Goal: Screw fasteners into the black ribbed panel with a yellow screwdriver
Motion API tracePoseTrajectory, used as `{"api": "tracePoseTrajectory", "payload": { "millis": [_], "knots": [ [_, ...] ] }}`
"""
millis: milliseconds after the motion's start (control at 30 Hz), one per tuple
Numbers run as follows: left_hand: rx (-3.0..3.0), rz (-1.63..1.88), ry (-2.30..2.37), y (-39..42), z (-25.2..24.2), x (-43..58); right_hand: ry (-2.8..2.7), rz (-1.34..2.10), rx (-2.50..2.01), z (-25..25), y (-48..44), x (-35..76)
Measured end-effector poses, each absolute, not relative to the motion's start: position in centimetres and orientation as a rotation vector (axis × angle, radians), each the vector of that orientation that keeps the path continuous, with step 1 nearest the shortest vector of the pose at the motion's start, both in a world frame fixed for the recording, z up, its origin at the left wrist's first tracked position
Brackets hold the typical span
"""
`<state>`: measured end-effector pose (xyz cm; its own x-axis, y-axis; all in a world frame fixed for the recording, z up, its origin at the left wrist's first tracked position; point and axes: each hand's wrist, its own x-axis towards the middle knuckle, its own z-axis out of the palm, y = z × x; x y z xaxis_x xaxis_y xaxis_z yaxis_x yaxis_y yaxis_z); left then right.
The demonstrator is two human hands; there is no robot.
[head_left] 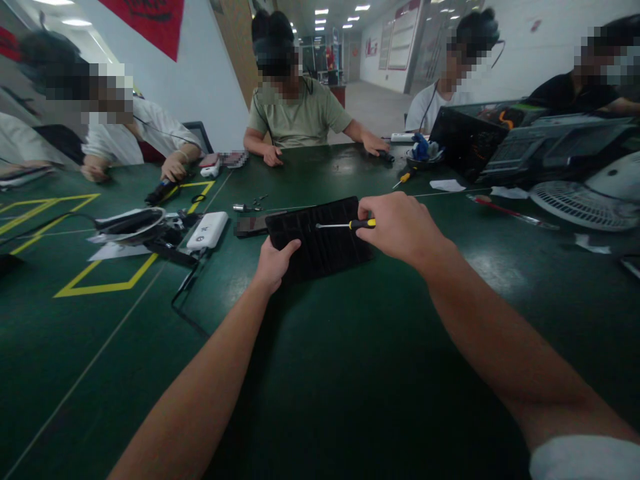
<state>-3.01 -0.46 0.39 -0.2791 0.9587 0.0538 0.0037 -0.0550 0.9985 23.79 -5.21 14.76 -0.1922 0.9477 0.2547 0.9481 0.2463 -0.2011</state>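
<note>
A flat black rectangular panel (320, 247) lies on the dark green table (350, 360) in front of me. My left hand (273, 265) grips its near left corner, thumb on top. My right hand (400, 228) is closed round the black and yellow handle of a screwdriver (347, 225). The metal shaft runs left, almost level, just over the panel's upper middle. The tip sits above the panel's surface; I cannot tell whether it touches.
A white power bank (207, 230), cables and a round black part (133, 223) lie left. A small dark phone (250, 224) touches the panel's left edge. Loose screws (257, 201) sit behind. Opened laptops (505, 143) and a white fan (583, 200) stand right. Several people sit around.
</note>
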Motion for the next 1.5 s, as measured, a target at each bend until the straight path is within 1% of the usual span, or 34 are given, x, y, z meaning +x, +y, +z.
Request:
{"api": "tracePoseTrajectory", "payload": {
  "millis": [800, 1233, 1500],
  "knots": [
    [1.07, 1.434, 1.373, -0.62, 0.65, -3.0, -2.224, -0.021, -1.83, 15.18, -5.25, 23.77],
    [1.036, 1.437, 1.366, -0.73, 0.76, -2.85, -2.313, 0.078, -1.893, 15.11, -4.91, 23.98],
    [1.038, 1.441, 1.351, -0.91, 0.89, -2.81, -2.276, 0.066, -1.89, 14.84, -4.69, 24.14]
  ]
}}
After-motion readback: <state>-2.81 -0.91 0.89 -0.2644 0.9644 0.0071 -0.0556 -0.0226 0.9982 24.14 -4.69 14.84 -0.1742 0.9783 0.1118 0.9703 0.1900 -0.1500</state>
